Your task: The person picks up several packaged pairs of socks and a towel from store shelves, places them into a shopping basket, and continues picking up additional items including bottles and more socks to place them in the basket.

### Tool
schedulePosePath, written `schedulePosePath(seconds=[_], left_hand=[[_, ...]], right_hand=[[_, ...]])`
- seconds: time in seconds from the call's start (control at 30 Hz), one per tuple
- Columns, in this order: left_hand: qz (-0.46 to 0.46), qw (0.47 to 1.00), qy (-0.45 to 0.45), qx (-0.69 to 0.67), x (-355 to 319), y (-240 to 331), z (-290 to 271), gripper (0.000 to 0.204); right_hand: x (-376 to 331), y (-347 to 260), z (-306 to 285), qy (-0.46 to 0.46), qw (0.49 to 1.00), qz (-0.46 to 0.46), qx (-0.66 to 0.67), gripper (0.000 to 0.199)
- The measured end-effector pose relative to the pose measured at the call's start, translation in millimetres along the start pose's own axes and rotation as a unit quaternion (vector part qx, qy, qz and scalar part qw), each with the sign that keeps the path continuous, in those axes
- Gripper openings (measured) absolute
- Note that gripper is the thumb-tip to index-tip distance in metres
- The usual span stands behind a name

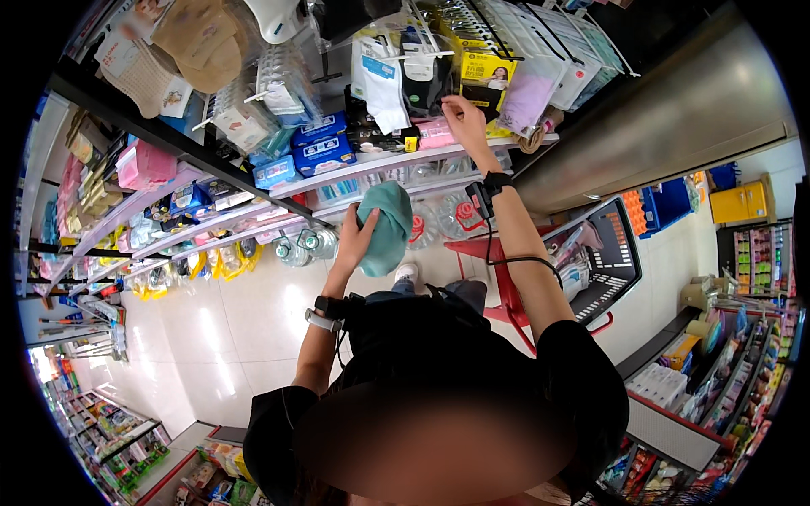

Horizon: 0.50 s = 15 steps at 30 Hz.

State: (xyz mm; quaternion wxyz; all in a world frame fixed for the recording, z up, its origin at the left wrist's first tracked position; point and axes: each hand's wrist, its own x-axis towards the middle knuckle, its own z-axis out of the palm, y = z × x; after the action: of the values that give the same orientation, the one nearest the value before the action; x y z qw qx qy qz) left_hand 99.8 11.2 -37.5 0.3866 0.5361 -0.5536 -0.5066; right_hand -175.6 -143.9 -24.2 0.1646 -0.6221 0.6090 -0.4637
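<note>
My left hand (357,239) grips a bundled piece of soft teal cloth (388,223), thumb across its near side. Folds hide what kind of cloth article it is. Up at the display rack, my right hand (465,122) has its fingers bent together at the right edge of a clear pack of black socks (424,84). What lies between those fingertips is too small to make out. White socks (384,88) hang to the left of that pack. Yellow-and-black boxed packs (487,72) hang just behind the right hand, and a pink pack (435,133) sits on the shelf below it.
Blue packs (325,158) line the shelf (380,162), with large clear bottles (462,216) beneath. A dark shopping basket (609,253) on a red frame (498,282) stands at my right, holding packaged goods. A metallic column (658,118) rises beyond it. Stocked shelves (700,379) are lower right.
</note>
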Motion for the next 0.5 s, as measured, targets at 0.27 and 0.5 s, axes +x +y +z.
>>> schedulePosePath(seconds=[0.27, 0.5], left_hand=[[0.007, 0.999, -0.033, 0.029, 4.7, 4.3, 10.6, 0.047], [0.01, 0.997, -0.064, 0.036, 9.8, 15.6, 19.5, 0.044]], right_hand=[[15.2, -25.3, 10.4, -0.028, 0.994, -0.015, -0.103, 0.068], [5.0, -7.3, 14.6, 0.007, 0.999, 0.025, -0.031, 0.064]])
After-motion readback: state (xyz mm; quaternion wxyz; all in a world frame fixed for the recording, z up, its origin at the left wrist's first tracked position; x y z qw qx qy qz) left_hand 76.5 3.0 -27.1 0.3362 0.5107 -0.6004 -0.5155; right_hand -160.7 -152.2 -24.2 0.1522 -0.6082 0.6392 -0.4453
